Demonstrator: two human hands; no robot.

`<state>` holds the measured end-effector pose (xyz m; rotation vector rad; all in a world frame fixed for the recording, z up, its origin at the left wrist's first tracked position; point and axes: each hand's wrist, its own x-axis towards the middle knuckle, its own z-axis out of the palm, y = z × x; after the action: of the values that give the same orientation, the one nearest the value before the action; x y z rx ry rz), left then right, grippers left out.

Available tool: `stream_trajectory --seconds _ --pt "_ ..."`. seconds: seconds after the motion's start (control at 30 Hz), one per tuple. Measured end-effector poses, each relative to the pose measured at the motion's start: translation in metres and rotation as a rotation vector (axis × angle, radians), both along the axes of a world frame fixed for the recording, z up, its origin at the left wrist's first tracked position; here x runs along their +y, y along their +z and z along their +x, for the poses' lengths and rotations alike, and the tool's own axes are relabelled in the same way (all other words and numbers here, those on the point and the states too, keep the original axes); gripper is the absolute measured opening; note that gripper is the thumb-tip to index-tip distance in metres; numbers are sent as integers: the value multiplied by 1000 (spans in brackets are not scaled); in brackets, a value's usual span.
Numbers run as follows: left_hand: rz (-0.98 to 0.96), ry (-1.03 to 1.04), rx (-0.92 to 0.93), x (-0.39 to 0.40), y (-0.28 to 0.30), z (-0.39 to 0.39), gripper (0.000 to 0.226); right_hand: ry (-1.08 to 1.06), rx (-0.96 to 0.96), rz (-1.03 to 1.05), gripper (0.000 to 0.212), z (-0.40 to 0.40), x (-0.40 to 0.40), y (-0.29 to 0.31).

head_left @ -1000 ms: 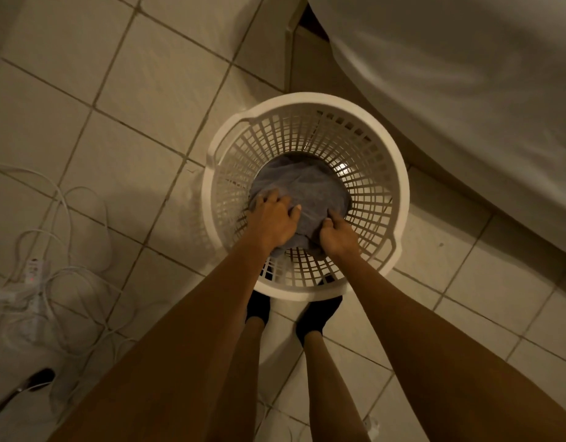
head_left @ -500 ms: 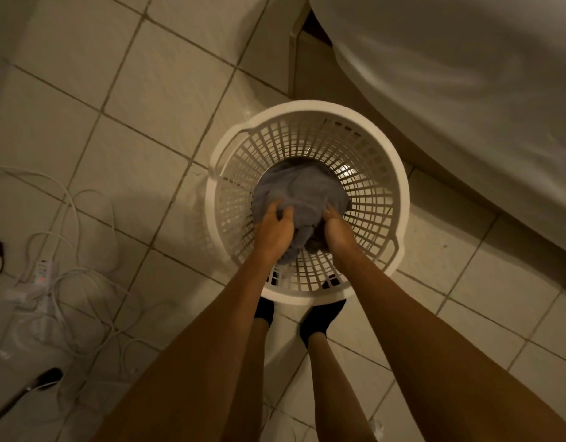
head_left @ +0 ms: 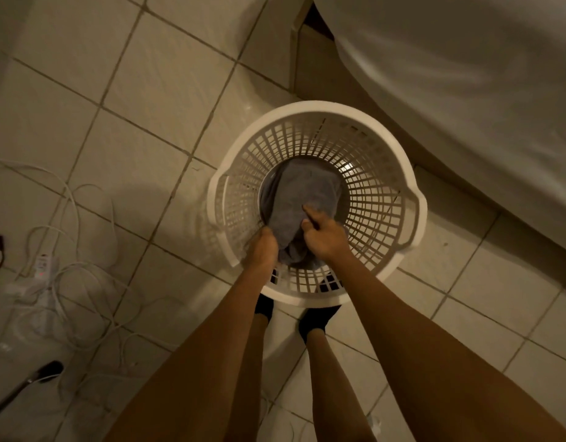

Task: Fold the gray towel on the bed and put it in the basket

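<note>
From the head camera, the gray towel lies at the bottom of the white basket, which stands on the tiled floor beside the bed. The left hand grips the towel's near edge. The right hand presses on the cloth, index finger stretched out; whether it grips is unclear. White cables sprawl at the floor's left edge.
</note>
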<state>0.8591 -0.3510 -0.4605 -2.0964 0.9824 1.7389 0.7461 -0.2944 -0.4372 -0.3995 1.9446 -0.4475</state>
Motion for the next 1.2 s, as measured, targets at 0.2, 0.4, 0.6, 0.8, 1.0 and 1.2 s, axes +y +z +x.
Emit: stream_trajectory --seconds 0.2,0.4,0.6,0.8,1.0,1.2 --pt "-344 -736 91 -9 17 -10 52 37 21 -61 48 18 14 -7" --pt "-427 -1133 131 -6 20 -14 49 78 201 82 51 12 31 -18" --pt "-384 -1080 120 -6 9 -6 51 102 21 86 57 19 31 -25" --pt "-338 -1242 60 -11 30 -13 52 220 62 121 56 9 29 -12" --pt "-388 -1266 -31 -14 57 -4 55 396 81 223 58 -2 33 23" --pt "-485 -1356 -64 -23 109 10 57 426 197 204 59 -11 38 90"
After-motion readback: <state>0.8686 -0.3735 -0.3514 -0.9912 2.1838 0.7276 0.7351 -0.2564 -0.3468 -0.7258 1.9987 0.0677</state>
